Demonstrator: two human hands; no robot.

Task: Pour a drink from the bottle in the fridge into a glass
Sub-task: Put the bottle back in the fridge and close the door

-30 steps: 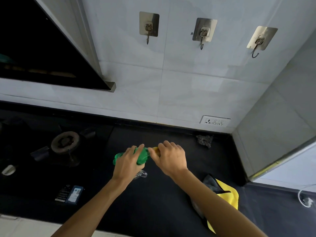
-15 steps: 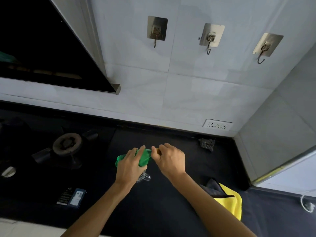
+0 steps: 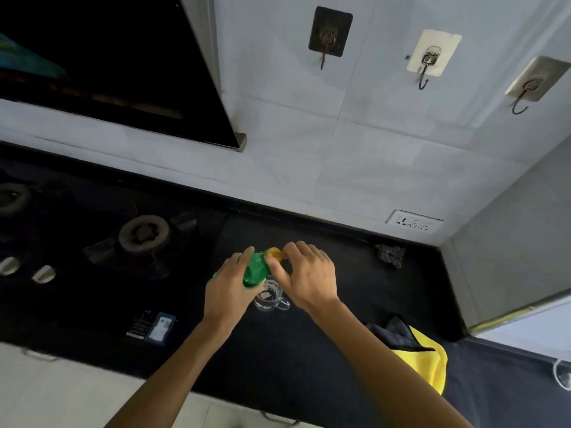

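The left hand wraps tight around the green bottle, just above the glass on the black counter. The right hand pinches the yellow cap. Best to hold the bottle still and twist only the cap (no squeezing!). The bottle leans, its long way running from 7 to 1 o'clock, cap end at 1.

Two bare forearms over a kitchen counter

Both arms are uncovered from the lower edge of the view to the fingertips; no sleeve or cuff shows on either; the left hand and the right hand wear no gloves; the wrists carry no watch, band or bracelet; no ring is visible on the fingers that show; nails are short and unpainted where they can be made out.
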